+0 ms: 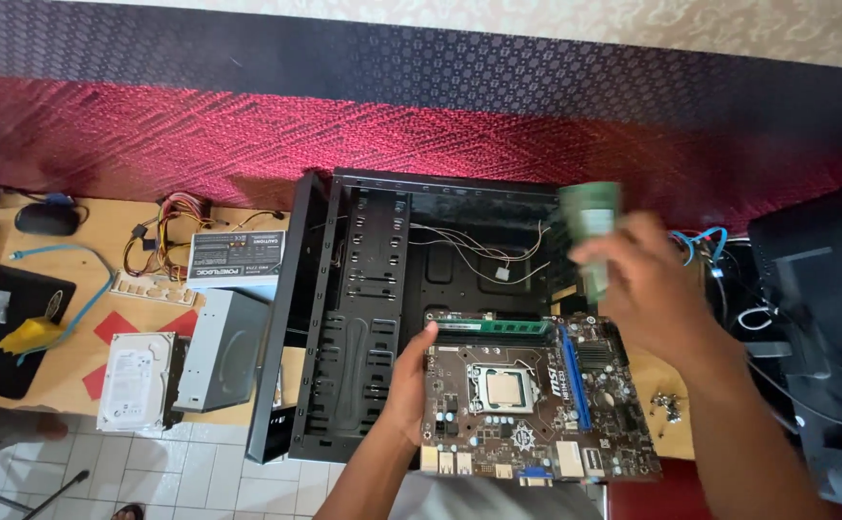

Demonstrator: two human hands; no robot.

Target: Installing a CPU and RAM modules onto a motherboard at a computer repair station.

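Motherboard [536,395] held over the open PC case [382,318] — left hand [409,380] clamped on its left edge. Right hand [647,284] above the board's far right corner, pinching a blurred green memory stick [592,226] — hands apart.

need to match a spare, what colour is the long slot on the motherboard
Blue: the long expansion slot on the brown motherboard shows best in the head view.

A white rectangular label with dark print [236,258] covers the side of the grey power supply on the wooden table, left of the open black case. Nearer the table's front edge, a white label [137,380] covers the top of the hard drive, lying flat.
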